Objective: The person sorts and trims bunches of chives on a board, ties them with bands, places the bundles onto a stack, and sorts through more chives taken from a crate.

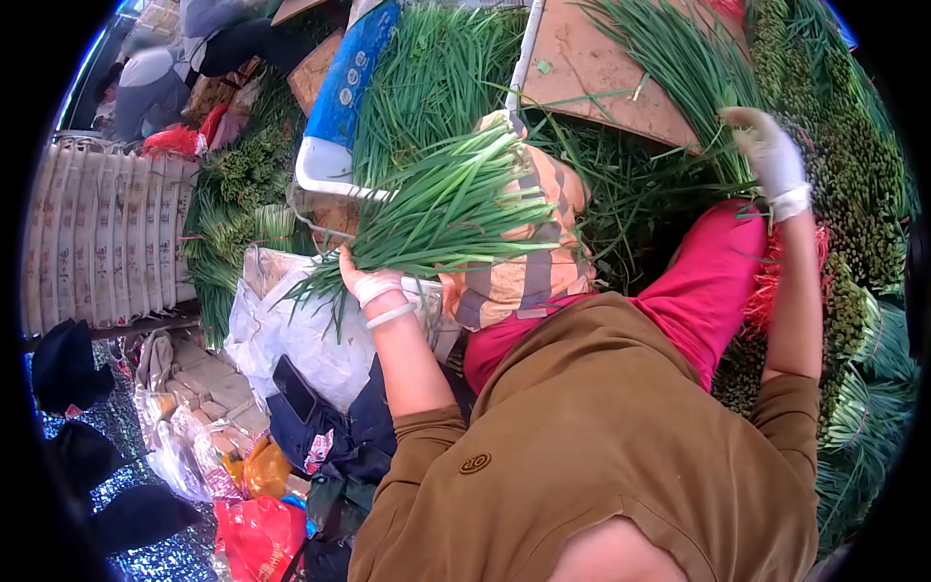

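Observation:
My left hand [367, 281], in a thin whitish glove, is closed around the leafy part of a bunch of green chives [451, 209]. The pale stem ends point up and to the right, over an orange-and-grey striped cloth [543, 233] on my lap. My right hand [771, 160], gloved too, is raised at the right with its fingers apart. It is beside a loose pile of chives [669, 73] that lies across a brown board [592, 68]. Whether its fingertips touch the leaves is hard to tell.
A blue-and-white crate [339, 116] full of chives [436, 78] stands ahead. Tied bundles [834, 165] are stacked along the right, with red ties [766, 281] near my knee. To the left are a white sack [301, 320], a phone [294, 388] and a red bag [260, 538]. Another person [150, 92] is at upper left.

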Demonstrator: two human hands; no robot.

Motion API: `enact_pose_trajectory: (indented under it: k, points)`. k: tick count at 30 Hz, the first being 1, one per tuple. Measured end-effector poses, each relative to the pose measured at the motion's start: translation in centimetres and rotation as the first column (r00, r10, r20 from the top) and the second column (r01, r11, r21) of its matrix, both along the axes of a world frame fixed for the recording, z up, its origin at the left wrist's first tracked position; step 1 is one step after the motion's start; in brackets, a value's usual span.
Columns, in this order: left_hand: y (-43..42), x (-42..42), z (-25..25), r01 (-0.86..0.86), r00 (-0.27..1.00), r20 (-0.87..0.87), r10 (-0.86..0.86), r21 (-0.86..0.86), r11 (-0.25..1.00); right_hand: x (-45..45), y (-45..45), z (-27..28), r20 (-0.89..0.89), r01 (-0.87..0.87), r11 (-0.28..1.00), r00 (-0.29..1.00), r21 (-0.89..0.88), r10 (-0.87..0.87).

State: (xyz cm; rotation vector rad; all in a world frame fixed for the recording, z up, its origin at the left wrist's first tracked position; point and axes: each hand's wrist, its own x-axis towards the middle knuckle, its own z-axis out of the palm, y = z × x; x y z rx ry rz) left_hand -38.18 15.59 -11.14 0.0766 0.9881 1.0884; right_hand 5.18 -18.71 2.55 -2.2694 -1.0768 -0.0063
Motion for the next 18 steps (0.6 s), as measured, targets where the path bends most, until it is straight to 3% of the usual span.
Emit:
enact_pose_trajectory:
  k: [2,3,4,5,6,9,15,16,18]
  points:
    - [-0.2,0.4,-0.1,-0.003,1.000,0.011,0.003,0.004,1.000,-4.7,3.9,0.0,-0.401,0.017,1.000,0.916,-0.022,-0.024]
    - [-0.3,0.5,0.0,-0.010,1.000,0.014,0.010,0.010,1.000,-7.6,5.8,0.2,-0.259,-0.062,0.995,0.963,0.077,0.080]
    - [-0.8,1.1,1.1,-0.022,1.000,0.012,0.022,-0.027,0.999,-9.5,7.5,-0.5,-0.132,-0.236,0.924,0.949,0.300,0.286]
    - [-0.9,1.3,1.7,-0.031,0.999,0.025,0.033,-0.059,0.998,-11.9,8.8,0.2,-0.061,-0.291,0.929,0.948,0.229,0.312]
    - [-0.9,1.4,2.1,-0.025,0.998,0.059,0.028,-0.056,0.998,-13.9,9.9,0.1,0.050,-0.402,0.877,0.913,0.264,0.404]
    - [-0.9,1.4,2.9,-0.012,0.996,0.085,0.014,-0.024,1.000,-17.4,12.2,-0.3,0.162,-0.578,0.816,0.805,-0.006,0.571]
    - [-1.3,1.6,5.1,-0.006,0.986,0.168,-0.001,0.042,0.999,-18.3,14.9,-1.6,0.123,-0.668,0.742,0.734,-0.045,0.668]
    - [-1.5,2.1,5.7,-0.024,0.988,0.155,0.017,0.046,0.999,-18.8,15.1,-1.1,0.063,-0.682,0.722,0.721,-0.117,0.690]
    - [-1.4,2.3,5.5,-0.041,0.989,0.144,0.029,0.083,0.996,-19.4,16.0,-2.0,0.105,-0.685,0.704,0.698,-0.189,0.708]
